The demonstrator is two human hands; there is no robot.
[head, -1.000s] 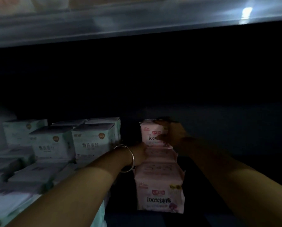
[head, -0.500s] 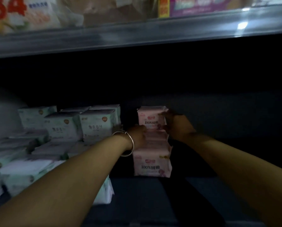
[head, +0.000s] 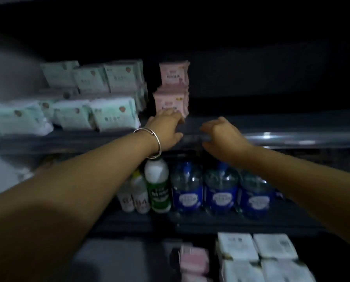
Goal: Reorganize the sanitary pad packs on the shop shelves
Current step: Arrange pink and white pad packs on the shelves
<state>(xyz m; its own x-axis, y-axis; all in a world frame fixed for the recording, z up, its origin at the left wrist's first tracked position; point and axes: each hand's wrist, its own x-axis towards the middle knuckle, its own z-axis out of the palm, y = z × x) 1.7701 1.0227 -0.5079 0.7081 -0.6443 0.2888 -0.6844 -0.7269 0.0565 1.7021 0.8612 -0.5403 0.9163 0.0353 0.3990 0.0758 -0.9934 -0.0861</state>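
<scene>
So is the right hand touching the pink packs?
Apart. The head view shows the right hand at the shelf edge, dark shelf visible between it and the pink packs.

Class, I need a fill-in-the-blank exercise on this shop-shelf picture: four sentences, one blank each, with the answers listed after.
1. The bangle is on the ___ wrist.
2. The packs right of the green packs are ___ in colour.
3. The water bottles have ___ labels.
4. The right hand holds ___.

Answers: left; pink; blue; nothing
</scene>
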